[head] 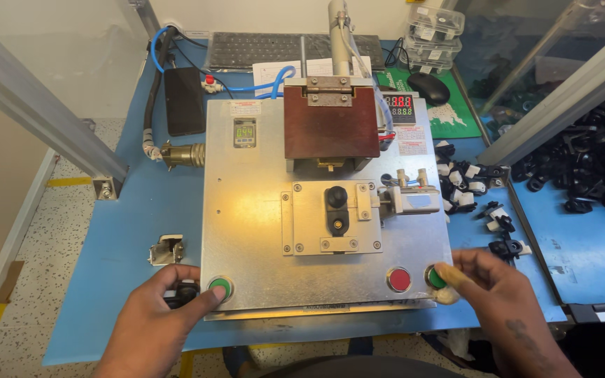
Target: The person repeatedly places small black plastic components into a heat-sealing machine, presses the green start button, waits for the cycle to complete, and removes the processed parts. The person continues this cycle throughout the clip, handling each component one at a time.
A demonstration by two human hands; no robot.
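A metal press machine (pixel 260 210) sits on a blue table (pixel 127 231). A small black part (pixel 337 208) rests in the fixture at the plate's middle, under a brown press block (pixel 330 131). My left hand (pixel 159 311) holds a small black part against its palm, and its thumb presses the left green button (pixel 220 287). My right hand (pixel 495 290) holds a small whitish piece, with fingers on the right green button (pixel 434 278). A red button (pixel 399 279) lies just left of that one.
Loose black-and-white parts (pixel 474 189) lie to the right of the machine, with a heap of black parts (pixel 596 164) behind a divider. A keyboard (pixel 260 47), mouse (pixel 428 87), digital display (pixel 399 106), black box (pixel 184 100) and metal bracket (pixel 167 250) are around.
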